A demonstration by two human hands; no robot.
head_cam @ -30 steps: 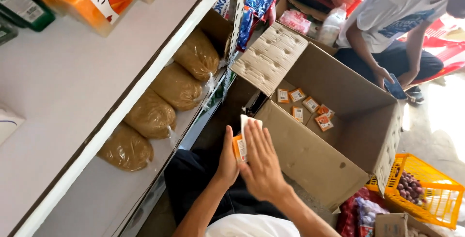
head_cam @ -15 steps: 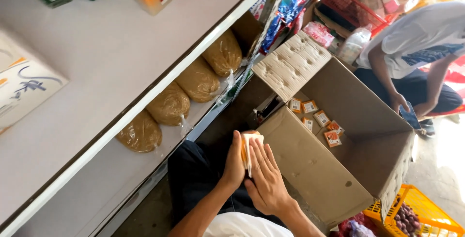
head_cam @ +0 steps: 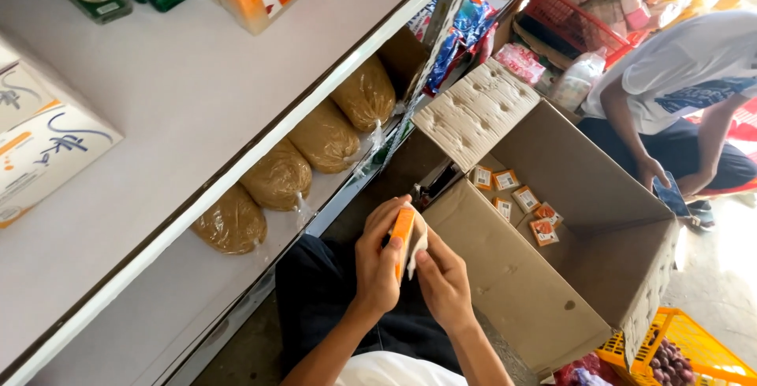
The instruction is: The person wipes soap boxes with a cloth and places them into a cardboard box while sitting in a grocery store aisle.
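My left hand [head_cam: 378, 264] and my right hand [head_cam: 443, 283] meet in front of me, both closed around a small stack of flat orange and white packets [head_cam: 405, 238] held on edge. Just to the right stands a large open cardboard box [head_cam: 544, 291]. Several more small orange packets [head_cam: 516, 199] lie on its bottom near the far corner. My dark trousers show below the hands.
A white shop shelf [head_cam: 197, 118] runs along the left, with orange cartons and green bottles on top and several clear bags of brown grain [head_cam: 276, 175] on the lower level. Another person [head_cam: 678, 94] crouches at the right. A yellow crate [head_cam: 678, 354] sits bottom right.
My hands have shifted from flat palms pressed on the packets to fingers gripping them. The camera view has swung up and left along the shelf.
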